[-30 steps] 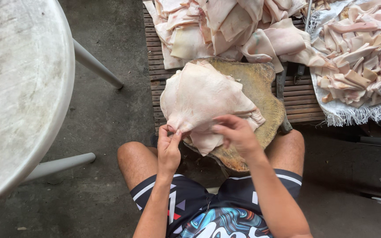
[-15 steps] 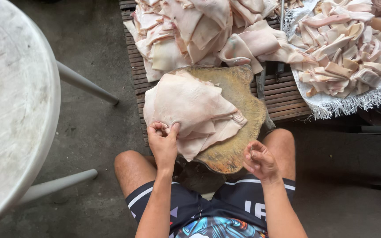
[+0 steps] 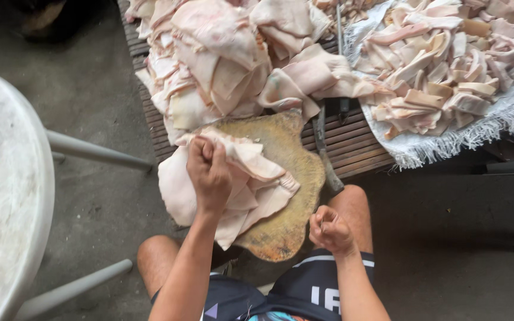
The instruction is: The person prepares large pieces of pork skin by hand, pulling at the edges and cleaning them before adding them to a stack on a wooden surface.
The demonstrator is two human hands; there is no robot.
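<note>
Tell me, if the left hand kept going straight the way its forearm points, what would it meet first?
The left hand grips a pale folded sheet on the wooden block. Straight on, up and away from the body, it would likely meet the heap of pale sheets on the slatted pallet; depth is unclear.

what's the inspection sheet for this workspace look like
surface: wooden block, worn and stained, on a slatted bench
job's things: folded sheet of pale skin draped over the block's left edge
clutter: skin pile behind the block; cut strips on a fringed cloth; knife on the bench beside the block
grips: left hand shut on the sheet; right hand fisted near the knee, off the sheet
cables: nothing seen
surroundings: concrete floor; white table at left
</note>
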